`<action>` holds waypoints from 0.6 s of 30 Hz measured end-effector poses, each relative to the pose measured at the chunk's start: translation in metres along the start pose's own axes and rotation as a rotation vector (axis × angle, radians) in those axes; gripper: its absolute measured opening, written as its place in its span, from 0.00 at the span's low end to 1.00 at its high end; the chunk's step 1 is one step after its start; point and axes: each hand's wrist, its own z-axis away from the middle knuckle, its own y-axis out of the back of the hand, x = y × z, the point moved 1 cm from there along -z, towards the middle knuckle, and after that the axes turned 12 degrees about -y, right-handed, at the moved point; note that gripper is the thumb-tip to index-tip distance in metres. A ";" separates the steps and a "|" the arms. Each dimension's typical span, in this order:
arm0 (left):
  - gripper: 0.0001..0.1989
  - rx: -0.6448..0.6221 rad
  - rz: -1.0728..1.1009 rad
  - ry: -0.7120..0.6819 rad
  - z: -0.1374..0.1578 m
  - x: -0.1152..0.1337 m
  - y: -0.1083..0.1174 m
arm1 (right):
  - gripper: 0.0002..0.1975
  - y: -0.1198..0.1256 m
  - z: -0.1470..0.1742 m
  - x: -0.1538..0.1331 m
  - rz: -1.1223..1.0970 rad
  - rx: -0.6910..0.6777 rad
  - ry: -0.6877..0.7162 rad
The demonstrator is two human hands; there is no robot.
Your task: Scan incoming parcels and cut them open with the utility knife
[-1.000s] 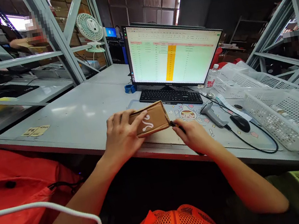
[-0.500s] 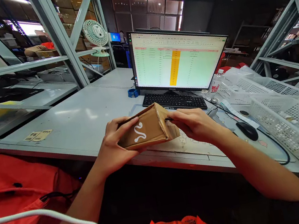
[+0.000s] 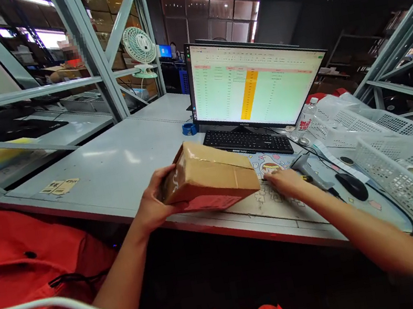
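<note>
My left hand grips one end of a brown cardboard box, thumb and fingers around it. The box is tilted above the front of the desk, its taped top and a pinkish label on the near side showing. To the right of the box, my right hand is low over a worn cardboard sheet, its fingers curled. A small dark tip shows at the fingers, but what they hold is too small to make out. A grey handheld scanner lies just beyond the right wrist.
Behind the box stand a keyboard and a monitor. A black mouse and white perforated baskets are on the right, near a plastic bottle. A blue tape roll sits left of the keyboard. Red fabric is at left.
The box has turned, so its taped top now shows instead of the marked end. My right hand has left the box and moved right and down toward the cardboard sheet.
</note>
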 end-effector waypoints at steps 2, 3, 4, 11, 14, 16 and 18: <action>0.59 -0.019 0.079 0.108 0.007 -0.017 -0.011 | 0.19 -0.025 0.002 0.010 -0.004 0.023 -0.046; 0.61 -0.047 0.109 0.148 0.009 -0.024 -0.018 | 0.20 -0.035 0.004 0.012 -0.014 0.067 -0.064; 0.62 -0.085 0.137 0.174 0.008 -0.029 -0.025 | 0.20 -0.044 0.006 0.012 -0.024 0.114 -0.085; 0.55 -0.280 0.268 0.252 -0.015 -0.040 -0.048 | 0.20 -0.032 0.002 0.014 -0.428 0.277 -0.062; 0.53 -0.315 0.295 0.250 -0.021 -0.043 -0.047 | 0.21 0.018 -0.015 0.014 -0.809 0.471 0.037; 0.52 -0.358 0.301 0.261 -0.024 -0.044 -0.044 | 0.23 0.051 -0.028 0.004 -0.957 0.479 0.145; 0.54 -0.350 0.223 0.259 -0.027 -0.036 -0.036 | 0.24 0.073 -0.037 -0.015 -0.980 0.342 0.270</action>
